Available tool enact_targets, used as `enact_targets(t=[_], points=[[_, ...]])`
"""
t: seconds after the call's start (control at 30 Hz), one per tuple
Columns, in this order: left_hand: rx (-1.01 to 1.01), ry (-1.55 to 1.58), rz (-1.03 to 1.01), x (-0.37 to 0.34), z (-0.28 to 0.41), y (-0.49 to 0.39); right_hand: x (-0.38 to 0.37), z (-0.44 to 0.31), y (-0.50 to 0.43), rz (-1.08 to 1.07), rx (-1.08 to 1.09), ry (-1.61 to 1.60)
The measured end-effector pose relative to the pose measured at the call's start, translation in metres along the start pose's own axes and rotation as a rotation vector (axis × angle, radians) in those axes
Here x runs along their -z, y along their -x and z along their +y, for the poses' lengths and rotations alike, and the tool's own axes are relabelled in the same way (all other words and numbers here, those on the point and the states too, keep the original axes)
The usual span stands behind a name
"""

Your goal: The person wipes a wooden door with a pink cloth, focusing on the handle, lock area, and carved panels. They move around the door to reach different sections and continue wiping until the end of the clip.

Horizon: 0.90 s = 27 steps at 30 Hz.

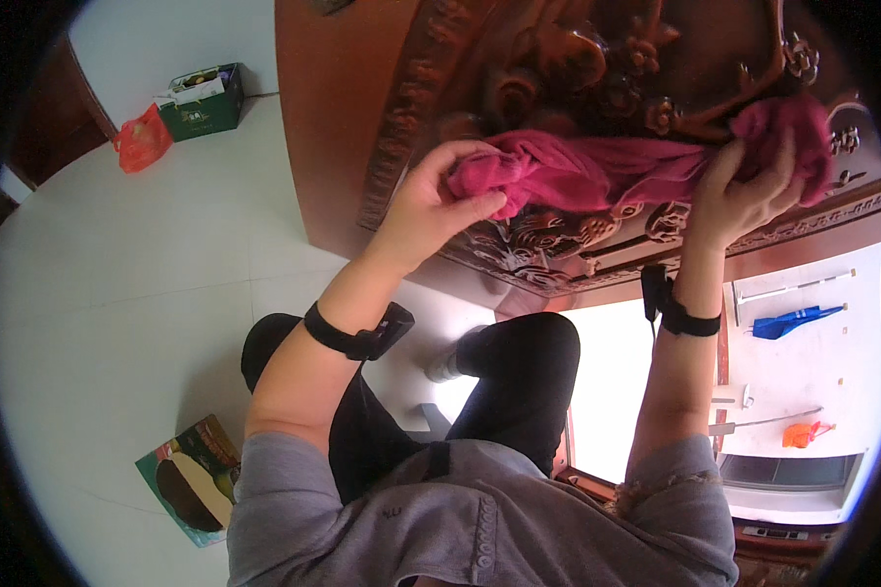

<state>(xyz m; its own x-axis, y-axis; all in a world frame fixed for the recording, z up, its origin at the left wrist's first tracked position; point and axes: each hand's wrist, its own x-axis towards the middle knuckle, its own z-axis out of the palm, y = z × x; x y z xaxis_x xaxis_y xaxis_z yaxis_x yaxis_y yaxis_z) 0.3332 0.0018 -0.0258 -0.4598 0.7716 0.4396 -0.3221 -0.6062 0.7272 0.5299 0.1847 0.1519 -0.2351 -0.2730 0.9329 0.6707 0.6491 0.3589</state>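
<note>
A pink cloth (602,169) is stretched and loosely twisted across the front of a glossy, dark-brown carved wooden panel (624,66). My left hand (444,202) pinches its bunched left end between thumb and fingers. Around the right end, which is blurred and gathered into a lump, curl the fingers of my right hand (745,183). Raised flowers and branches stand out on the panel behind the cloth. Whether the cloth touches the carving I cannot tell. Both wrists wear black straps with small devices.
A green box (202,110) and a red plastic bag (144,139) stand by the far wall. On the tiled floor (169,249) at lower left lies a printed carton (194,480). Tools and a blue item (796,321) hang on the white wall at right.
</note>
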Motion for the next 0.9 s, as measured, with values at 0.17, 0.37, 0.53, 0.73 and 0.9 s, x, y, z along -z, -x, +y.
enact_targets(t=[0.17,0.37,0.53,0.73,0.9], points=[[0.223,-0.065,0.228,0.019,-0.006,-0.001,-0.014,-0.042,0.055,-0.211,0.083,-0.02],[0.548,0.122,0.547,0.046,-0.044,0.006,0.024,-0.095,0.207,-0.923,0.352,-0.597],[0.675,0.335,0.474,0.035,-0.05,0.01,0.044,-0.051,0.188,-0.849,0.426,-0.596],[0.338,0.288,0.11,-0.031,-0.025,0.01,0.041,0.032,0.067,-0.35,0.123,0.023],[0.184,0.364,0.153,-0.052,-0.012,0.001,0.04,0.049,0.058,-0.004,-0.228,0.159]])
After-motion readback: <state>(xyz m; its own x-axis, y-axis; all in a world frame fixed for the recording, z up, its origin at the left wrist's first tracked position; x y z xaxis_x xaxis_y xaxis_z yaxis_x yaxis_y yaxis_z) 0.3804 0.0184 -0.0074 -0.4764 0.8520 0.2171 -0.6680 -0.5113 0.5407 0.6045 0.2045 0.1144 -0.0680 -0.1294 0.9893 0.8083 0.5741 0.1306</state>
